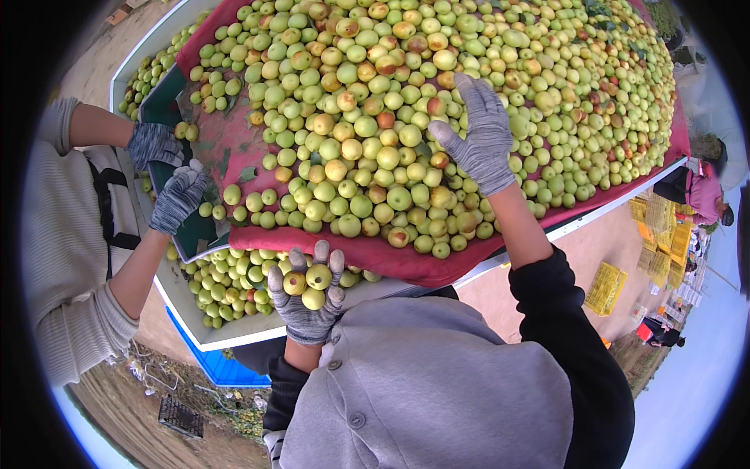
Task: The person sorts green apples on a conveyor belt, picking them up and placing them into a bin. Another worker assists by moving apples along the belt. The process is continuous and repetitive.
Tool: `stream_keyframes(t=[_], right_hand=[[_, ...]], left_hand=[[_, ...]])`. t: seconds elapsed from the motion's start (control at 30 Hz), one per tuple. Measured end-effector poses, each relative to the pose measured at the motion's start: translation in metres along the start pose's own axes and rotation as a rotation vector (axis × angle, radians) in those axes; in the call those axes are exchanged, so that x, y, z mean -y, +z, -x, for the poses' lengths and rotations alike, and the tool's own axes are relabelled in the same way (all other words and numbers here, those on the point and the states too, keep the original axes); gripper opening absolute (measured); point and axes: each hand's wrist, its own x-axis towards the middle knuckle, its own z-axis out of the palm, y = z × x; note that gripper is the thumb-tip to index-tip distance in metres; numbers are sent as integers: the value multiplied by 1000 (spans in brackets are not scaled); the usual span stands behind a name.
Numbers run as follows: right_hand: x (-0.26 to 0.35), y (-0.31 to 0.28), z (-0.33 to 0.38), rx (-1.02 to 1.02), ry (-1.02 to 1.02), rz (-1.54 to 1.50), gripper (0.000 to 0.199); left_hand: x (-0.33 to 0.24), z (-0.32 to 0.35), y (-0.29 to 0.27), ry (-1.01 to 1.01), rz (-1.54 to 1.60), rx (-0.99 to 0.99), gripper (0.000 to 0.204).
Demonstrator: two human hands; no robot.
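Observation:
My left hand [307,321], in a grey knit glove, is palm up near the front edge of the sorting table, its fingers curled around a few green jujubes [313,298]. Over the pile of yellow-green jujubes [375,164], some with brown-red patches, my right hand [480,141] is spread with thumb and fingers apart and nothing in it. Whether its fingertips touch the fruit, I cannot tell. The pile lies on a red cloth [336,247] that drapes over the table edge.
A co-worker's two gloved hands [178,200] are at the green chute [191,233] on the left. Below the cloth, a white-rimmed trough [234,291] holds more jujubes. Yellow crates [605,289] stand on the ground to the right, with people farther off. A black crate [180,417] lies lower left.

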Motion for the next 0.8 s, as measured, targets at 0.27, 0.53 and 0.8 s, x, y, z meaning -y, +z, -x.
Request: stream_keyframes(t=[0.27, 0.53, 0.8], right_hand=[[-21, 85, 44, -5, 130, -26, 80], [69, 81, 15, 416, -172, -271, 60], [80, 102, -78, 730, -174, 289, 27]], left_hand=[[-2, 6, 1, 179, -268, -97, 45], [-4, -2, 7, 109, -262, -35, 32], [-7, 11, 13, 203, -222, -42, 25]])
